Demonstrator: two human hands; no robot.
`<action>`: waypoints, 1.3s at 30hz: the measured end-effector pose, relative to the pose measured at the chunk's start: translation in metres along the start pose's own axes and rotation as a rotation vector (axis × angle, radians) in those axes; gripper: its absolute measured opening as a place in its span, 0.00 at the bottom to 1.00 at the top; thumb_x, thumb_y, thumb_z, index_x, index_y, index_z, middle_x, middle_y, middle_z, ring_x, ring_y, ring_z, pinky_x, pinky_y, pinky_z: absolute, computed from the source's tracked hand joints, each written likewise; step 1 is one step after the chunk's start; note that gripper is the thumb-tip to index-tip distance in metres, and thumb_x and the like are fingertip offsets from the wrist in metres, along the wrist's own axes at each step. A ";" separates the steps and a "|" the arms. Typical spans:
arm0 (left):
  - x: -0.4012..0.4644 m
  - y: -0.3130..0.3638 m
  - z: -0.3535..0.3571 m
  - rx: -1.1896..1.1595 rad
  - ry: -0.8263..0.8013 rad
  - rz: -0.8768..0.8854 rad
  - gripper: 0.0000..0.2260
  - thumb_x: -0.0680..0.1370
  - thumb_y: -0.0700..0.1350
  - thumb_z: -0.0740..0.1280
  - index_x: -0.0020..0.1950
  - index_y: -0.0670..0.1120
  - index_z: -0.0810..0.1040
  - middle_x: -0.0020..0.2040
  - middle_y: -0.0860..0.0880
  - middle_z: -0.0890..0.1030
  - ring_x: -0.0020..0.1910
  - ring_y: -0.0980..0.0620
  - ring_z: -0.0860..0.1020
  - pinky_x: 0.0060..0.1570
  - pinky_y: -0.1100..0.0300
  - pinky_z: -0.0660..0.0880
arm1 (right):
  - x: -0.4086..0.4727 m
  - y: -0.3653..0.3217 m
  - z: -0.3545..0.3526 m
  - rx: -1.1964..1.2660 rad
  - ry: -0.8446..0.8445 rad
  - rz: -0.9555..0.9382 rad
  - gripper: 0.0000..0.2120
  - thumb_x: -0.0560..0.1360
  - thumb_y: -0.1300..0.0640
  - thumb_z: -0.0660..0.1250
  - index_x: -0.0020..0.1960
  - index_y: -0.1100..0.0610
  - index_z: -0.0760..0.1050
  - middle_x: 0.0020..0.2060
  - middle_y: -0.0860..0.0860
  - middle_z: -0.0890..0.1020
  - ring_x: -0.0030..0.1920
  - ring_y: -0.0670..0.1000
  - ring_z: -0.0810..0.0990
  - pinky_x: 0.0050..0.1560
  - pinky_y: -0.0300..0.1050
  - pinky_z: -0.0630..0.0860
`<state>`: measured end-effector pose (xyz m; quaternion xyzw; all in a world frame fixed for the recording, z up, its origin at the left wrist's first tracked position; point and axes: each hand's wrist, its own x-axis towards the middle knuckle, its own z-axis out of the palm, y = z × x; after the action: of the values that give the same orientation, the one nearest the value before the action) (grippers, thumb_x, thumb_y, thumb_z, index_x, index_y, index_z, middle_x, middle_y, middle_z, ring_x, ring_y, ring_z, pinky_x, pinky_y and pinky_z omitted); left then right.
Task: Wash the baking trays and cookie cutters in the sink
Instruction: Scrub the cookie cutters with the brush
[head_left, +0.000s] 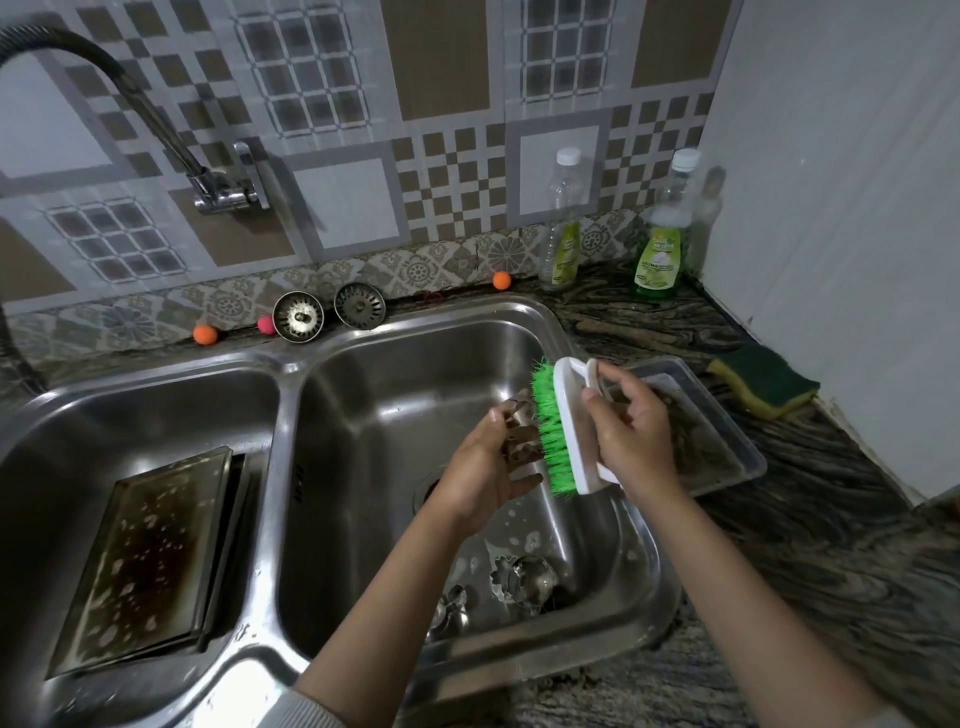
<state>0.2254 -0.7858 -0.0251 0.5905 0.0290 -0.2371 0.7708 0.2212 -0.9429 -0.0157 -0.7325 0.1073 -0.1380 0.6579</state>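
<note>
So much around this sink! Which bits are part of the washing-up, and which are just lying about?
In use:
- left hand, cookie cutter
- right hand, scrub brush
- soapy baking tray
- cutters in basin
- tray on counter

Lying about:
- sponge
- two strainers
- small balls
- soap bottles

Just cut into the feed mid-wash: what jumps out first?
The green-bristled scrub brush, gripped by the right hand, scrubs a cookie cutter held in the left hand over the right sink basin. A soapy, darkened baking tray lies in the left basin.
</note>
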 end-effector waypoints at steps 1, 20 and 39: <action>0.000 0.000 0.000 0.034 -0.010 0.006 0.16 0.83 0.54 0.50 0.68 0.57 0.71 0.58 0.46 0.79 0.57 0.46 0.77 0.60 0.46 0.72 | 0.000 0.001 0.000 -0.030 0.003 -0.020 0.14 0.76 0.58 0.66 0.61 0.49 0.75 0.54 0.54 0.81 0.46 0.45 0.78 0.45 0.38 0.75; -0.006 0.005 0.002 0.338 0.006 0.246 0.20 0.82 0.51 0.57 0.70 0.69 0.57 0.56 0.58 0.78 0.49 0.61 0.81 0.43 0.57 0.81 | -0.004 -0.005 0.004 0.005 -0.009 -0.092 0.16 0.77 0.59 0.66 0.63 0.47 0.73 0.54 0.51 0.81 0.46 0.47 0.81 0.48 0.44 0.78; 0.001 0.011 -0.005 0.276 0.168 0.392 0.15 0.78 0.39 0.66 0.63 0.49 0.73 0.47 0.44 0.80 0.45 0.51 0.80 0.47 0.53 0.80 | -0.009 0.000 0.008 0.064 -0.097 -0.060 0.15 0.78 0.55 0.65 0.63 0.46 0.74 0.43 0.52 0.83 0.38 0.43 0.80 0.37 0.41 0.79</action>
<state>0.2321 -0.7796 -0.0171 0.7020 -0.0547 -0.0348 0.7092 0.2152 -0.9322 -0.0168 -0.7197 0.0486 -0.1252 0.6811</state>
